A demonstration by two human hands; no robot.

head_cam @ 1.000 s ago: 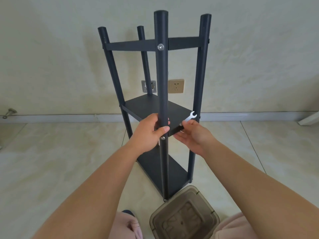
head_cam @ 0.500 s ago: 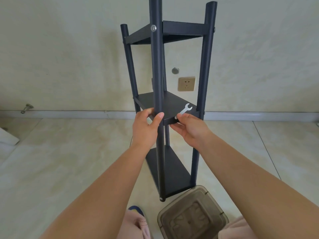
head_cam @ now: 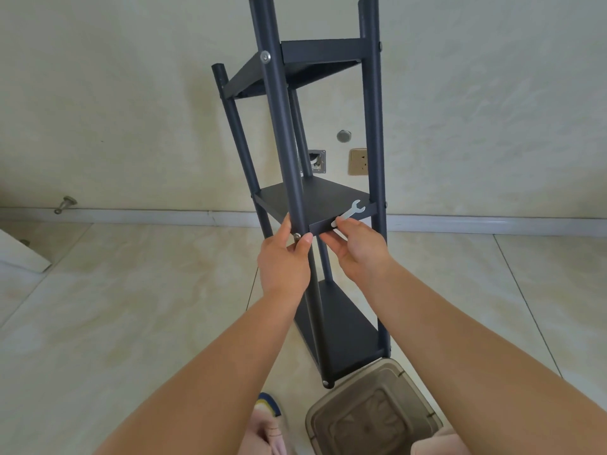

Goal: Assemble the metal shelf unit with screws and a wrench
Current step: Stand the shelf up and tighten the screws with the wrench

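Holding the shelf unit (head_cam: pixel 323 205) steady, the left hand (head_cam: pixel 284 261) wraps around the front pole (head_cam: pixel 279 126), with its thumb right by a screw (head_cam: pixel 297 237), likely so the frame does not wobble. The right hand (head_cam: pixel 358 249) pinches a small wrench (head_cam: pixel 349 214) against the middle shelf edge (head_cam: pixel 341 221), at about 3 o'clock from the screw, ready to tighten it. The shelf unit stands upright on the floor (head_cam: pixel 131 307). A plastic box (head_cam: pixel 374 418) sits at 6 o'clock below it.
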